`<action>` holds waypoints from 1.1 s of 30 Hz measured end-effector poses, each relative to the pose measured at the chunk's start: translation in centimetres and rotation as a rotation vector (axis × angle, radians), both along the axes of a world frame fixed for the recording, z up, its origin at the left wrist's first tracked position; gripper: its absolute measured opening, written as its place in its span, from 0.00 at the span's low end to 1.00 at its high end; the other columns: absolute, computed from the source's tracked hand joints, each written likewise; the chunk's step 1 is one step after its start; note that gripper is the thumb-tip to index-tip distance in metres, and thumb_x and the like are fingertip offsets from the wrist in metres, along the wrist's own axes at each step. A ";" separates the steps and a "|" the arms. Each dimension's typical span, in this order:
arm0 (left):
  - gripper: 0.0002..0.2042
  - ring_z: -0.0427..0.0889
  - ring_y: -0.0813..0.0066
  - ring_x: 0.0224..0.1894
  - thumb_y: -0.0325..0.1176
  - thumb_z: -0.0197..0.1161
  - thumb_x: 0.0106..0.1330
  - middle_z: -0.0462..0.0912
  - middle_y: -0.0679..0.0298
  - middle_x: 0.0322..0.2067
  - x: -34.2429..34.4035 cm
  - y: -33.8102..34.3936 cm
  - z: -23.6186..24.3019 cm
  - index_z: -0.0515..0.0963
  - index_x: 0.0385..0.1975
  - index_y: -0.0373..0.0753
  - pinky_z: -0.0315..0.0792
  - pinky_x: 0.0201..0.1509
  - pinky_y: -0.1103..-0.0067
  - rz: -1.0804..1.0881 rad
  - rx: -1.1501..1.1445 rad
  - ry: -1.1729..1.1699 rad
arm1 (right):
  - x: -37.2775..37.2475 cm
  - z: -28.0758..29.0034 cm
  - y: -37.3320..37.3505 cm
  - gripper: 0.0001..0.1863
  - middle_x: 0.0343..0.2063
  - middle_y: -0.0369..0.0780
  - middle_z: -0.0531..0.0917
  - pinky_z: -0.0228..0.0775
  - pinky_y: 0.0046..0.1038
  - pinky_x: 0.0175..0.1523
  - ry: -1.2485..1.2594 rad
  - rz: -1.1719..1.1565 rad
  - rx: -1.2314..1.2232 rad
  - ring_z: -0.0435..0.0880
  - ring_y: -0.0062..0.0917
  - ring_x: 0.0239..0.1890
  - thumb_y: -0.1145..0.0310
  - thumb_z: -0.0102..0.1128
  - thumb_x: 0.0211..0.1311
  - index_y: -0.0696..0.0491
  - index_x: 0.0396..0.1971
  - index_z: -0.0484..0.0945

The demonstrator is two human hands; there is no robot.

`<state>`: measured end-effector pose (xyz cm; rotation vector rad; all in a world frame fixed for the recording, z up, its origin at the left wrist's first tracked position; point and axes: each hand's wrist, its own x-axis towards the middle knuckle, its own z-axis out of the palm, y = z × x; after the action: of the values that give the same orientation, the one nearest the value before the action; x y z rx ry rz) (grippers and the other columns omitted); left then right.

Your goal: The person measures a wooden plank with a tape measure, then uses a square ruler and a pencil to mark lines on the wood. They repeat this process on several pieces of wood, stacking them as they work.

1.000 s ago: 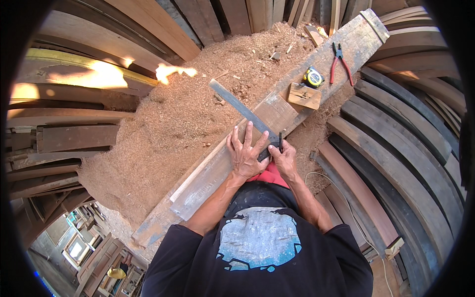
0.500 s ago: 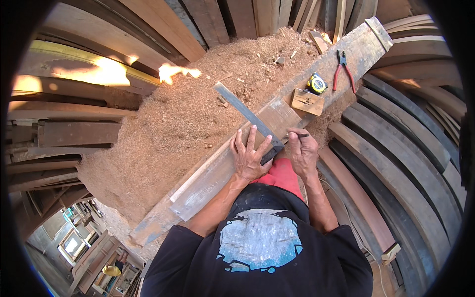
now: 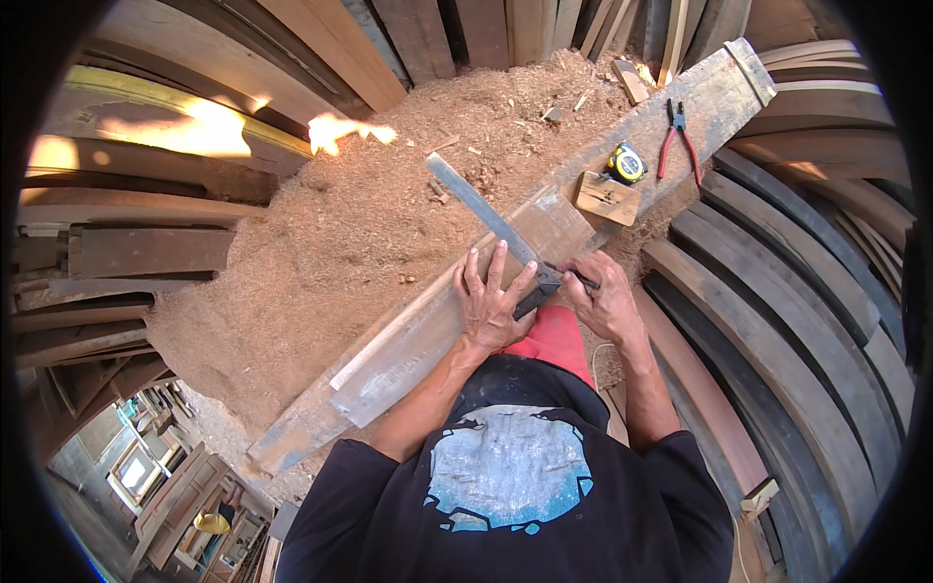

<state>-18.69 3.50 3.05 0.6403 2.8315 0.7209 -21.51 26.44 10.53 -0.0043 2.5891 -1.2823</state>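
My left hand (image 3: 489, 309) lies with fingers spread on a wooden board (image 3: 398, 367), pressing beside a try square. The square's metal blade (image 3: 478, 206) crosses the board and juts past its far edge, while its dark stock (image 3: 536, 297) sits at the near edge, partly under my hand. My right hand (image 3: 607, 299) is closed round a dark pencil (image 3: 581, 279), whose tip points at the blade near the stock. My thumb is partly hidden on the left hand. The board rests on a longer, worn plank (image 3: 714, 97).
On the plank, to the right, lie a wooden block (image 3: 607, 198), a yellow and black tape measure (image 3: 626, 163) and red-handled pliers (image 3: 678, 141). Sawdust (image 3: 292, 282) heaps beyond it. Stacked timber (image 3: 777, 311) stands all around. At the lower left, a person (image 3: 228, 510) is partly visible.
My right hand has shifted left and turned, bringing the pencil tip to the square's blade. My left hand keeps its place on the board and square.
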 end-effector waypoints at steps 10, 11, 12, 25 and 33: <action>0.46 0.52 0.30 0.77 0.52 0.81 0.45 0.51 0.40 0.80 -0.3 0.3 0.4 0.73 0.72 0.71 0.49 0.74 0.39 0.035 0.006 -0.026 | 0.8 0.8 0.1 0.10 0.35 0.52 0.87 0.78 0.44 0.49 -0.084 -0.191 -0.044 0.87 0.48 0.41 0.69 0.63 0.70 0.60 0.40 0.86; 0.46 0.52 0.30 0.77 0.52 0.82 0.45 0.51 0.39 0.80 -0.3 0.4 0.5 0.73 0.72 0.71 0.49 0.74 0.39 0.036 0.001 -0.030 | 0.7 0.7 -0.1 0.10 0.35 0.52 0.87 0.78 0.43 0.49 -0.085 -0.214 -0.071 0.87 0.47 0.41 0.69 0.63 0.71 0.61 0.40 0.86; 0.46 0.52 0.31 0.77 0.53 0.82 0.45 0.50 0.37 0.80 -0.4 0.5 0.6 0.73 0.72 0.72 0.49 0.74 0.40 0.038 -0.005 -0.032 | 0.5 0.6 -0.2 0.10 0.34 0.52 0.87 0.78 0.42 0.48 -0.084 -0.235 -0.098 0.87 0.47 0.40 0.68 0.63 0.71 0.61 0.41 0.86; 0.48 0.53 0.33 0.76 0.55 0.83 0.44 0.50 0.36 0.79 -0.7 0.9 1.2 0.71 0.73 0.75 0.48 0.75 0.42 0.055 -0.042 -0.062 | -0.5 0.4 -0.7 0.12 0.35 0.51 0.87 0.77 0.41 0.48 -0.026 -0.244 -0.129 0.87 0.45 0.39 0.67 0.61 0.72 0.62 0.40 0.85; 0.49 0.53 0.33 0.76 0.56 0.82 0.45 0.50 0.37 0.80 -0.7 0.8 1.0 0.69 0.74 0.77 0.49 0.75 0.42 0.053 -0.042 -0.070 | -0.9 -0.6 -1.0 0.15 0.33 0.49 0.86 0.77 0.34 0.44 -0.011 -0.218 -0.112 0.86 0.33 0.35 0.64 0.62 0.76 0.63 0.44 0.86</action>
<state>-19.39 4.35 4.05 0.5246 2.8014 0.6772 -22.38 25.41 9.89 0.2708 2.5604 -1.4953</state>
